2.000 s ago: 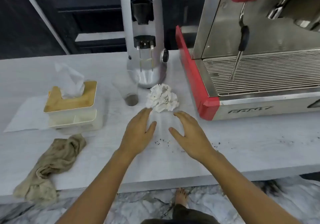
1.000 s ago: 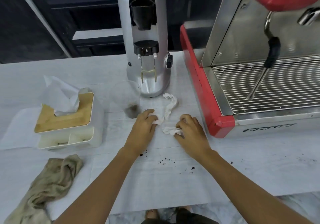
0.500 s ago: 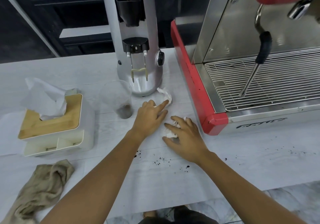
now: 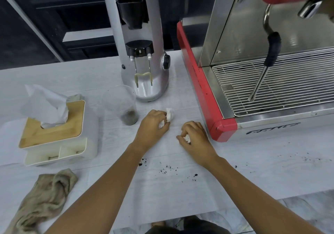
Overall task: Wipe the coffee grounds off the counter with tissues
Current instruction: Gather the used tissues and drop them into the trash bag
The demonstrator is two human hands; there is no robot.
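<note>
Down on the white counter [image 4: 253, 176], both hands were curled shut around wads of white tissue. The left hand [image 4: 152, 125] gripped one crumpled tissue [image 4: 169, 115], part of which stuck out past the fingertips, just right of a clear plastic cup [image 4: 124, 105] with dark grounds at its bottom. The right hand [image 4: 194, 138] was closed over a smaller tissue wad [image 4: 187, 138], close to the red corner of the espresso machine [image 4: 224, 130]. Scattered coffee grounds [image 4: 167, 166] lay on the counter nearer the person than both hands, between the forearms, with more specks [image 4: 305, 158] farther right. A silver grinder [image 4: 142, 43] stood behind the cup. At the left sat a tissue box [image 4: 59, 134] with a wooden lid, a tissue sticking up, and a crumpled beige cloth [image 4: 43, 199] lay near the counter edge.
</note>
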